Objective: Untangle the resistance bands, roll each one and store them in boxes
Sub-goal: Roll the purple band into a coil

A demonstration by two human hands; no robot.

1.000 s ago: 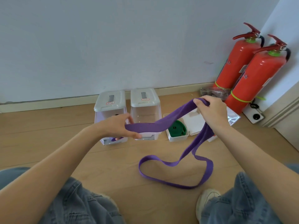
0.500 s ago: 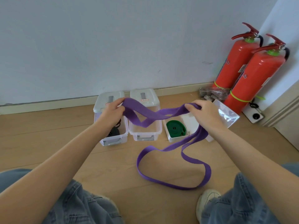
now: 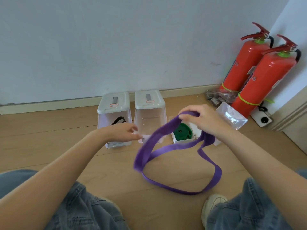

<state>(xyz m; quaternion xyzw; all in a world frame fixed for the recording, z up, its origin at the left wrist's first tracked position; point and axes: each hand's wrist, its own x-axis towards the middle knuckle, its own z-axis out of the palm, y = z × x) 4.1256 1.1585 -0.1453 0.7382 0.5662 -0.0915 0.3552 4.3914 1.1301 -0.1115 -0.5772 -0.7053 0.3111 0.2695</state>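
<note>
My right hand (image 3: 204, 119) grips the top of a long purple resistance band (image 3: 179, 146), which hangs from it and loops on the wooden floor between my knees. My left hand (image 3: 123, 132) hovers to the left of the band with loose fingers, holding nothing. Behind it stand two clear boxes with grey lids: the left box (image 3: 114, 113) holds a black band (image 3: 118, 121), the middle box (image 3: 150, 113) looks empty. A small white open box (image 3: 183, 141) holds a rolled green band (image 3: 181, 131).
Two red fire extinguishers (image 3: 249, 70) stand in the right corner, with a dark plastic bag (image 3: 217, 97) at their base. A clear lid (image 3: 232, 115) lies beside the white box. My jeans-clad knees and a white shoe (image 3: 211, 206) frame the near floor.
My left hand let go of the purple band and dropped lower. The freed part fell and now hangs from my right hand, which moved slightly left.
</note>
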